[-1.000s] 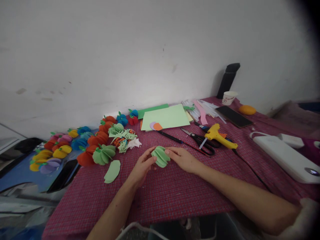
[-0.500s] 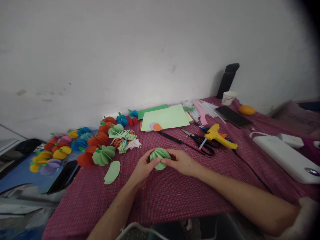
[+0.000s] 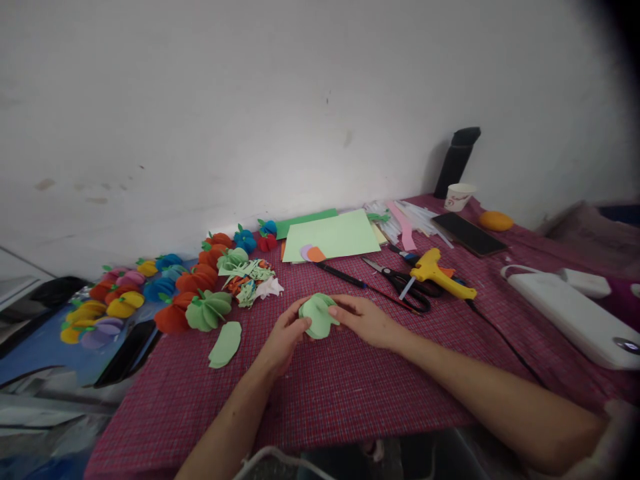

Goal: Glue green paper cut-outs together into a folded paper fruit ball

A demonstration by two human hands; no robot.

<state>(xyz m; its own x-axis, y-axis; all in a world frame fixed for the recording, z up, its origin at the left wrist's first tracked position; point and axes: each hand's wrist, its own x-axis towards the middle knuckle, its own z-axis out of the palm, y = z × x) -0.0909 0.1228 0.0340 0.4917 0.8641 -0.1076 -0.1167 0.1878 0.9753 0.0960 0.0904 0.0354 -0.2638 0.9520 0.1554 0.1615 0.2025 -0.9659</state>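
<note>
While close together, hands (image 3: 367, 322) around paper (image 3: 317, 316)

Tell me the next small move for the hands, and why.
Perhaps spread the leaves of the light green paper piece with the right hand while the left hand steadies it. Both hands hold it, thumbs on its near side, and one broad face shows, whereas the nearer green paper pumpkin toward the left has its leaves fanned apart.
</note>
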